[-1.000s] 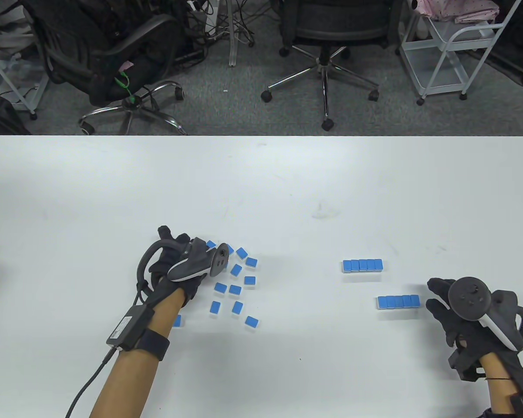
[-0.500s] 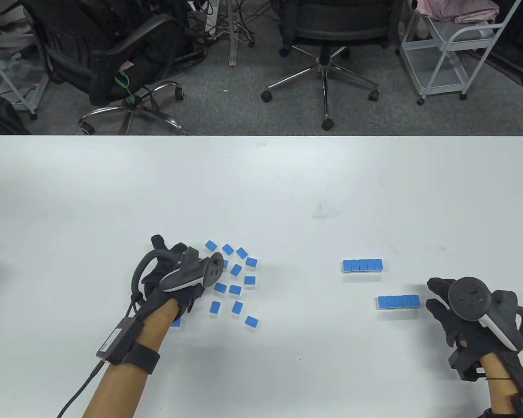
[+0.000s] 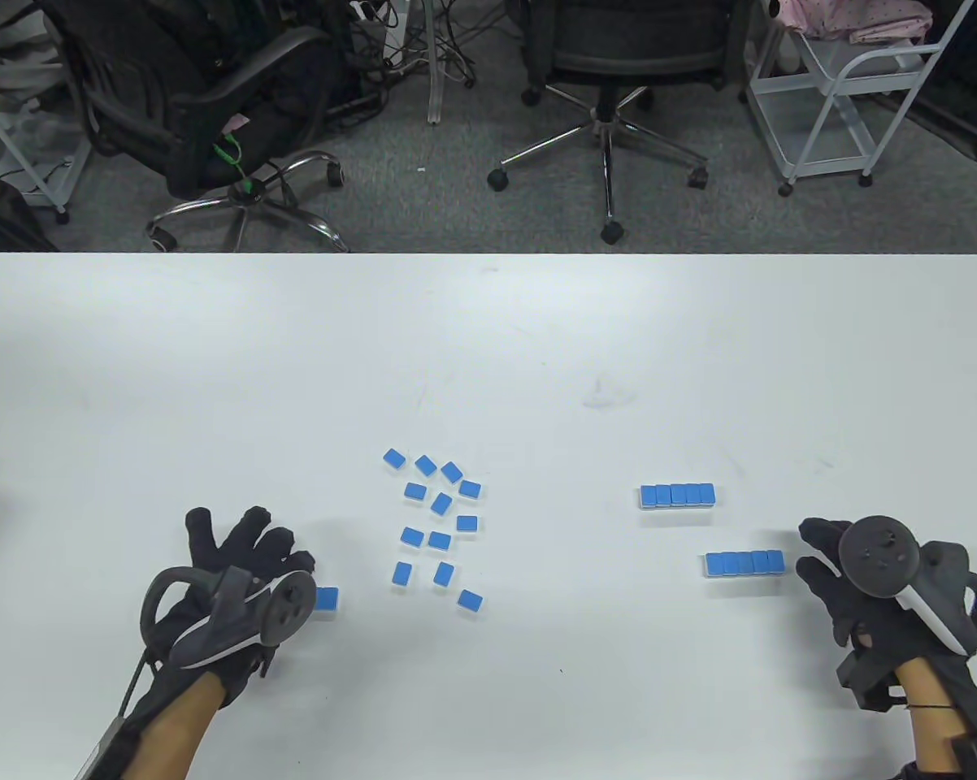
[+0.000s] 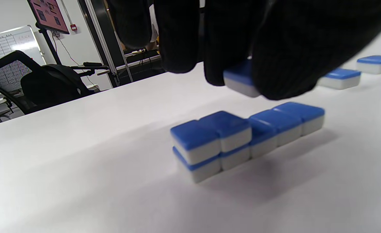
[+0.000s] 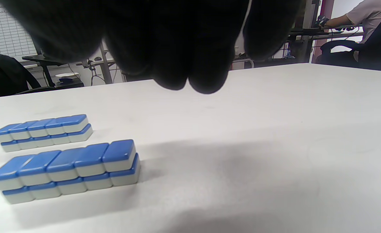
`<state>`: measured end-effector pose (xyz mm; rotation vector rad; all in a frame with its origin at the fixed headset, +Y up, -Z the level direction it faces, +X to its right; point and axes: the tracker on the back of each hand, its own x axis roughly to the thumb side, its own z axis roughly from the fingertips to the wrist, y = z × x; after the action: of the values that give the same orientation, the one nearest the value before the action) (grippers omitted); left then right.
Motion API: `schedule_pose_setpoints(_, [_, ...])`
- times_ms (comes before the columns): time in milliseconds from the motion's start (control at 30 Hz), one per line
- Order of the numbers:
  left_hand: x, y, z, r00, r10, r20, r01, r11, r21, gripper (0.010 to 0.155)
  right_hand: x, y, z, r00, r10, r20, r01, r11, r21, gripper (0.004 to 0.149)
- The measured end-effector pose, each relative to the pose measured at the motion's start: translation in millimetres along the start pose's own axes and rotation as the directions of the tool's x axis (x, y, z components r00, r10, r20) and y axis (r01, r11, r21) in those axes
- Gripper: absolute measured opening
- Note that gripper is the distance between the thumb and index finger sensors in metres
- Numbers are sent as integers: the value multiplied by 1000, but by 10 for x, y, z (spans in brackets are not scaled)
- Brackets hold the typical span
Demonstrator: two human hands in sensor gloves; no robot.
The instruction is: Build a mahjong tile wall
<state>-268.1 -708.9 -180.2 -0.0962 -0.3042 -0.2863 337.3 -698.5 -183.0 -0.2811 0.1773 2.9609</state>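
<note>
Blue-backed tiles all over my white desk (image 3: 488, 341) right now. Far left, my left hand (image 3: 236, 597) sits low near the front edge, and the wrist cam shows the fingers (image 4: 229, 38) pinching one tile (image 4: 240, 79) just above a short wall (image 4: 245, 136) I've got going there: two tiles stacked double at one end, single layer for the rest. From above, only one end of that wall (image 3: 326, 599) peeks out beside my glove. Next over, near the middle, is the loose pile (image 3: 438, 524), tiles lying flat and scattered at odd angles. Further right there's a finished far row (image 3: 677, 495) and a near row (image 3: 744, 563), each two layers high. My right hand (image 3: 870, 593) rests just beside the near row's right end, fingers loosely curled and holding nothing.
</note>
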Motion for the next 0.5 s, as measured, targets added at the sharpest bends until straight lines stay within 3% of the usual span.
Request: schedule_pose_setpoints(500, [67, -114, -67, 1000, -23, 8, 24, 997, -68, 57, 11, 4, -3, 1000, 2, 7, -2, 1000, 4, 56])
